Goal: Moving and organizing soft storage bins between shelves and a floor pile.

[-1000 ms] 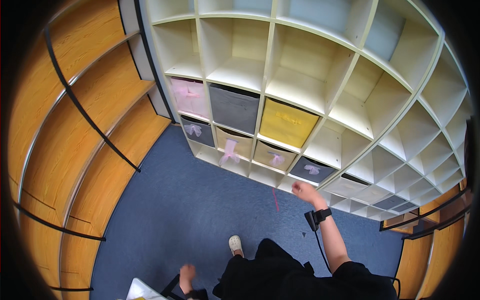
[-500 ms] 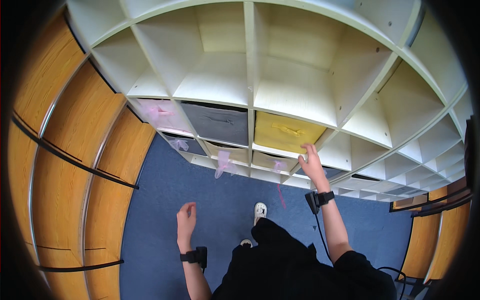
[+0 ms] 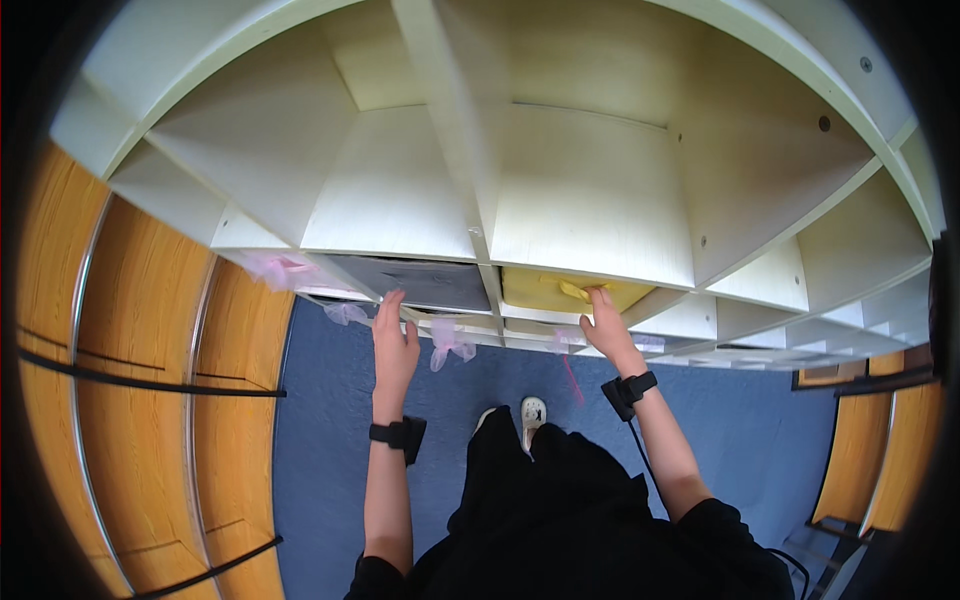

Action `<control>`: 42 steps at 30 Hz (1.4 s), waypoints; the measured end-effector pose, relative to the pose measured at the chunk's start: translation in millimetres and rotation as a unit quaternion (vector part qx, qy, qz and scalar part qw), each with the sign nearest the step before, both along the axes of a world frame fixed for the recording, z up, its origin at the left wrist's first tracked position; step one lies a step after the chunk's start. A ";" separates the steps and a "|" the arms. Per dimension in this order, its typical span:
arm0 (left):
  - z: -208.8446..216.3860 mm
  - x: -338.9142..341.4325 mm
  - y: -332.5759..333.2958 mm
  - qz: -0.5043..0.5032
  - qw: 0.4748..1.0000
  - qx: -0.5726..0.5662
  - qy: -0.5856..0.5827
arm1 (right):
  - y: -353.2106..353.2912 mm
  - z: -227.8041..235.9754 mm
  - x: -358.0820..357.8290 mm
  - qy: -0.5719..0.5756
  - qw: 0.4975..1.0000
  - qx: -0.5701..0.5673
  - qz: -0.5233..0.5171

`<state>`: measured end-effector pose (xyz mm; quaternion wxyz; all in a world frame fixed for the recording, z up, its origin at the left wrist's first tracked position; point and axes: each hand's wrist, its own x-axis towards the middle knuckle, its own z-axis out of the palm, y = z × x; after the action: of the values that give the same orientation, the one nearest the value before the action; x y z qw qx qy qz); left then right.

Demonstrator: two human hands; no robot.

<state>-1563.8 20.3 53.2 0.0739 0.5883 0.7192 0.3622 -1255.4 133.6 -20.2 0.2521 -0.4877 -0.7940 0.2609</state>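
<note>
Set in the white cube shelf [image 3: 482, 245] is a yellow storage bin [image 3: 530, 288] with a yellow pull ribbon [image 3: 574, 290] on its front. My right hand [image 3: 609, 326] is up against that front, its fingertips at the ribbon's right end. Its thumb stands apart from the fingers; whether they touch the ribbon I cannot tell. To the left sits a grey storage bin [image 3: 430, 284]. My left hand [image 3: 395, 345] is raised before its lower edge with fingers stretched upward and nothing in them.
Light bins with pink ribbon bows [image 3: 452, 345] fill lower cubes, and a pink bin [image 3: 285, 270] is at the left. A pink strip [image 3: 573, 380] hangs near the blue floor [image 3: 330, 480]. Wooden shelving [image 3: 140, 420] with black rails stands left, more wooden shelving [image 3: 880, 460] right.
I have come closer to the shelf. My left hand has risen from over the floor to the grey bin. My right hand has moved from the yellow bin's lower right corner to its ribbon.
</note>
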 end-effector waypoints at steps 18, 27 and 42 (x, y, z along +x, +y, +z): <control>-65.0 -6.9 -46.2 -0.065 0.977 -0.183 0.087 | -86.3 22.4 -34.2 -0.128 0.985 0.030 -0.115; -75.5 -21.3 -124.2 -0.120 0.956 -0.266 -0.031 | -176.8 16.8 -37.7 -0.106 0.981 -0.032 -0.159; -16.8 -3.7 -136.2 -0.181 0.974 -0.134 -0.024 | -323.1 27.9 15.7 -0.015 0.966 -0.112 -0.234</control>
<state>-1567.5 -115.9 36.4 0.2338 0.6843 0.6411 0.2571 -1239.7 -189.5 7.7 0.2380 -0.6886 -0.6275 0.2747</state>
